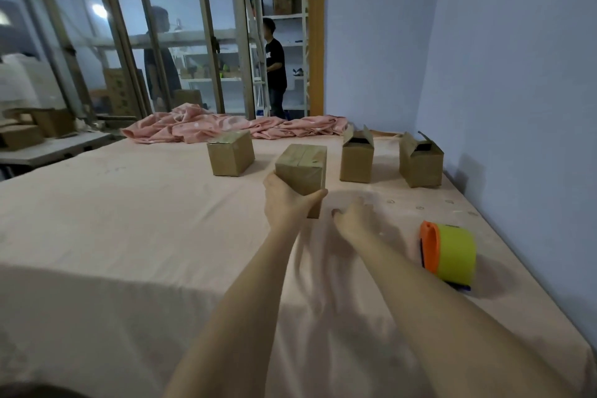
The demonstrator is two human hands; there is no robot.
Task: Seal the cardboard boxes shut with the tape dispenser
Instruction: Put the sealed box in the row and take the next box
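At the centre of the frame the left hand (286, 200) has its grip wrapped round the near lower corner of a small cardboard box (302, 171), thumb on one face and fingers curled under the other, the box tipped and seemingly lifted just clear of the bed (129, 220). Its flaps look closed, with a glossy band over the top seam that is probably tape. Just right of it the right hand (353, 215) hovers blurred and holding nothing, its grip loose with fingers relaxed. Lower right, well apart from both hands, the tape dispenser (449, 252) lies on the sheet with its yellow-green roll and orange side plate. Above the hands, a closed box (230, 153) stands left of centre, and two open boxes (356, 160) and (420, 163) stand at the right with flaps up. To do this step well, I judge the held box should be set down flat beside the closed one, out of the working space, before an open box is drawn near the dispenser and its flaps pressed level for taping.
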